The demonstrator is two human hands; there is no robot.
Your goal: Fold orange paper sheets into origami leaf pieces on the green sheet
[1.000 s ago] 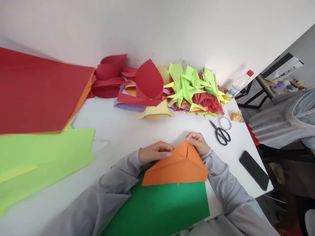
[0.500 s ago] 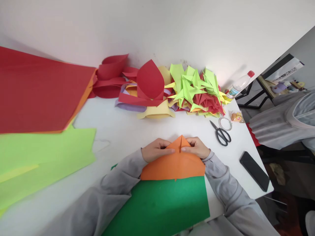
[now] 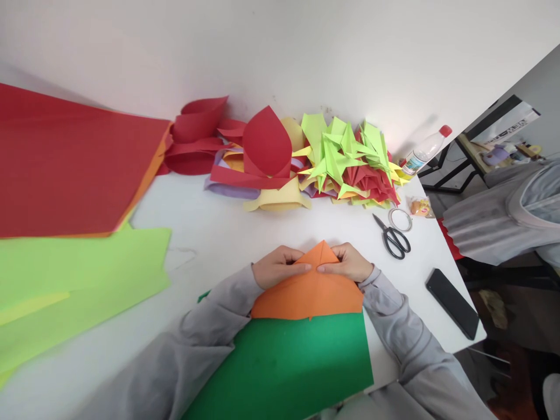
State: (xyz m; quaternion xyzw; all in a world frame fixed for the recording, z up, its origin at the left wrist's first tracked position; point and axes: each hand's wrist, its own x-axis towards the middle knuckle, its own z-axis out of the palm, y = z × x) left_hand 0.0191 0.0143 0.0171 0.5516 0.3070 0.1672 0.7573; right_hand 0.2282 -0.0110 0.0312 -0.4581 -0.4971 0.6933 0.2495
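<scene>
An orange paper sheet [image 3: 306,294], folded to a point at its far end, is held between both hands. My left hand [image 3: 280,267] pinches its left slanted edge, thumb on top and fingers behind. On the right slanted edge my right hand [image 3: 350,263] does the same, its thumb near the centre crease. The two thumb tips lie close together just below the peak. Under the orange paper's near edge lies a large green sheet [image 3: 301,361], partly covered by my left sleeve.
Red sheets [image 3: 79,175] and lime sheets [image 3: 87,268] lie at left. Along the wall sit red paper shapes [image 3: 268,143] and a lime folded-paper pile [image 3: 339,157]. Scissors [image 3: 394,238], a tape roll [image 3: 400,220], a phone [image 3: 452,303] and a bottle [image 3: 424,154] are at right.
The gap at the orange paper's centre slit has closed as its two flaps came together. My right thumb has shifted slightly left, toward the centre.
</scene>
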